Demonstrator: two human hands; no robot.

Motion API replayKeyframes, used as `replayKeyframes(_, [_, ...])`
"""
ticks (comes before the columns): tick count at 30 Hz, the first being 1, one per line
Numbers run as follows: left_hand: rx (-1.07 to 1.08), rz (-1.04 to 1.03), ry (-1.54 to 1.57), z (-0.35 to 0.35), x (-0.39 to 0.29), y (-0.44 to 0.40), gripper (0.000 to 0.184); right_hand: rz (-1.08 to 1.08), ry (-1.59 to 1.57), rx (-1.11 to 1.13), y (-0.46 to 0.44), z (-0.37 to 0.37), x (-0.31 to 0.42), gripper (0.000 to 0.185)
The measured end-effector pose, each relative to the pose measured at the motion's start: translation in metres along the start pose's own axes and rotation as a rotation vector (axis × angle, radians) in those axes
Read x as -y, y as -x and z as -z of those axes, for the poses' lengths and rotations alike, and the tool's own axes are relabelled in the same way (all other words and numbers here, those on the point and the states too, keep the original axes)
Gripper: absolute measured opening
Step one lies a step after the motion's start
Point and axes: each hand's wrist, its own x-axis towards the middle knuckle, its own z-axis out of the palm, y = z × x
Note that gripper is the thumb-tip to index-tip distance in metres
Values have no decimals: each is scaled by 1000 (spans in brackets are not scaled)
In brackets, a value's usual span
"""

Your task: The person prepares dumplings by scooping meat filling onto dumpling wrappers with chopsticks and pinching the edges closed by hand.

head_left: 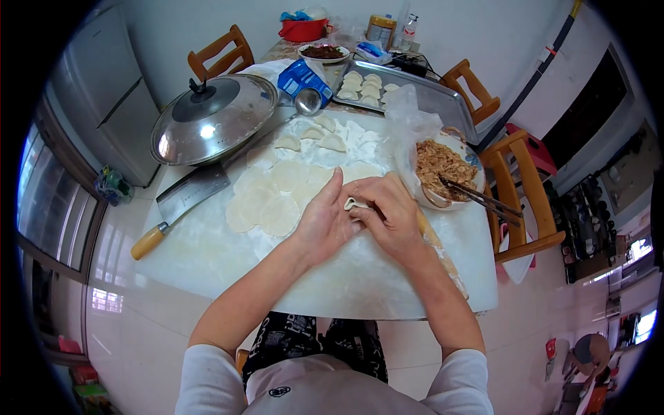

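Observation:
In front of my chest, above the board, my right hand [391, 211] pinches a small folded dumpling [354, 203] between thumb and fingers. My left hand [324, 220] is held against it, palm up and thumb stretched out. Its other fingers are partly hidden behind the right hand. Round flat dumpling wrappers [266, 200] lie overlapping on the floured board [325, 283], left of my hands. Several finished dumplings [333, 142] sit farther back in the flour. A wooden rolling pin [430, 232] lies beside and partly behind my right hand.
A bowl of meat filling [443, 169] with chopsticks [484, 197] stands right. Left are a cleaver [194, 194] and a lidded wok [214, 117]. Behind are a ladle [308, 102], a blue bag [304, 81] and a metal tray [446, 100] holding dumplings. Chairs flank the table; a person crouches far right.

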Motion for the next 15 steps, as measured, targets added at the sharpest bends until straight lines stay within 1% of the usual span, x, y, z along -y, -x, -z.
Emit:
replayKeyframes(3, [14,-11,-48,0,0,0,65,39,14,-2,-1,0,0,22])
replayKeyframes(7, [0,-13,-83,-1,0,1,66,21,4,-4,2,-2,-2,19])
replayKeyframes(10, [28,-9,-100,1,0,0,66,0,-51,-40,2,-3,-1,18])
replayKeyframes(13, [22,-6,-101,-1,-1,1,66,14,-40,-40,2,-3,-1,16])
replayKeyframes(15, [17,-7,-82,0,-1,0,67,20,40,-22,2,-1,-1,13])
